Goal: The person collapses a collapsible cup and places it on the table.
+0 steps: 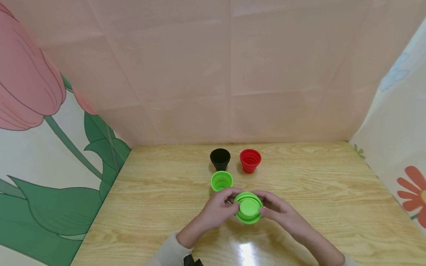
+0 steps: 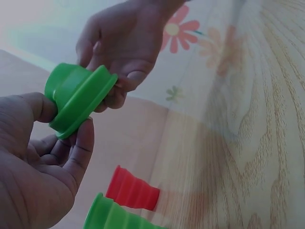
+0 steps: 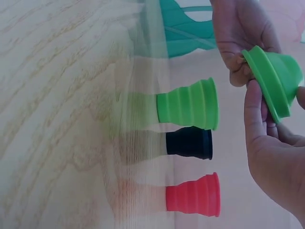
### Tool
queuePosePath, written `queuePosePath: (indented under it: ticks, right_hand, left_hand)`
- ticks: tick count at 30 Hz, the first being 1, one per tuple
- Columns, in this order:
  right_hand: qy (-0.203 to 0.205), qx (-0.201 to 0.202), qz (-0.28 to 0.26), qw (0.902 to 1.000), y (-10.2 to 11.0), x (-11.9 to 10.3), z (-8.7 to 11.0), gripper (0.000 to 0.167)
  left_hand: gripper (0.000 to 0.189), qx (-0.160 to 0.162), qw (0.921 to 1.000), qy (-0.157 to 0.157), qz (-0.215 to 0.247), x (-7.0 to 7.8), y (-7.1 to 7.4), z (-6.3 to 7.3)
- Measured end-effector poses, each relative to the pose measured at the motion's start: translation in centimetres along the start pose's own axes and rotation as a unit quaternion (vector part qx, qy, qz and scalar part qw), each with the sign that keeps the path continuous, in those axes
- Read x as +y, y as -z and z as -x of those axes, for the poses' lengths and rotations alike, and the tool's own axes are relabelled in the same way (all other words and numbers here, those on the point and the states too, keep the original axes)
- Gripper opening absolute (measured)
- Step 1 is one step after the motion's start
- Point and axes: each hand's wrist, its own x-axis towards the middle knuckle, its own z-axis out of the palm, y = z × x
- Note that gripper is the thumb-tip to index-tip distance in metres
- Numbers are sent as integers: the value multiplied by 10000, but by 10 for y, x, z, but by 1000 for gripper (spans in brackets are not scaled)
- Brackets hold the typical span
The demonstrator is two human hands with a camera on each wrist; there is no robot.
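Note:
Between both hands, above the table, is a green collapsible cup [image 1: 249, 207], partly folded, its base turned toward the head camera. My left hand [image 1: 220, 207] pinches its left edge between thumb and fingers. On the opposite edge, my right hand [image 1: 281, 212] pinches it the same way. In the left wrist view the held cup [image 2: 78, 98] shows a wide rim and a short raised base. Just beyond the left hand stands a second green cup [image 1: 222, 180], extended and upright, its lower part hidden by that hand in the head view.
Behind the standing green cup is a black cup [image 1: 220, 159], upright, with a red cup [image 1: 250, 160] to its right. All stand on a wood-grain table [image 1: 159, 192]. A pinkish cloth [image 1: 186, 74] hangs along the back edge, with flower-printed panels [image 1: 396, 147] at the sides.

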Motion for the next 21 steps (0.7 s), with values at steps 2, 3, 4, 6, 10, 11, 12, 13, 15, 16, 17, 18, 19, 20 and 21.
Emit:
queuePosePath:
  ticks: [2, 3, 4, 6, 10, 11, 12, 13, 15, 16, 17, 18, 19, 20, 21]
  right_hand:
    - [3, -34, -67, 10000, 1, -1, 0, 43]
    - [3, -50, -90, 9999, 1, -1, 0, 43]
    - [-1, -69, -113, 9999, 1, -1, 0, 43]
    - [24, -104, -135, 9999, 2, -1, -1, 43]
    - [100, -125, -98, 9998, 2, 0, -2, 44]
    - [115, -119, -79, 9998, 3, 0, -2, 44]
    - [120, -104, -53, 9999, 3, 0, -2, 43]
    - [132, -92, -23, 9999, 3, 1, -2, 43]
    - [156, -49, 32, 9999, 2, 2, -3, 43]
    - [157, -20, 52, 9999, 2, 2, -3, 43]
    - [159, 12, 72, 9998, 2, 2, -3, 43]
    - [156, 60, 106, 9998, 2, 2, -3, 43]
    - [134, 118, 143, 9997, 1, 2, -3, 43]
    - [105, 182, 173, 9996, 0, 2, -3, 43]
    - [57, 256, 210, 9994, 0, 2, -3, 43]
  left_hand:
    - [35, 61, 10000, 26, 36, 1, -1, 0]
    - [35, 89, 9999, 37, 45, 1, -1, 0]
    - [35, 113, 9999, 44, 53, 2, -2, 0]
    - [34, 160, 9998, 61, 51, 2, -2, 1]
    - [35, 217, 9997, 73, 73, 5, -4, 1]
    - [35, 225, 9997, 73, 79, 5, -4, 1]
    - [35, 227, 9997, 66, 101, 6, -4, 1]
    - [35, 225, 9997, 62, 110, 6, -4, 1]
    - [35, 219, 9996, 43, 146, 7, -5, 1]
    - [34, 217, 9996, 33, 169, 7, -5, 1]
    - [34, 213, 9996, 25, 185, 7, -6, 1]
    - [34, 209, 9996, 21, 208, 7, -6, 1]
    - [34, 213, 9996, 13, 208, 8, -6, 0]
    - [35, 219, 9995, 5, 220, 8, -6, 0]
    - [35, 218, 9995, 6, 238, 8, -6, 0]
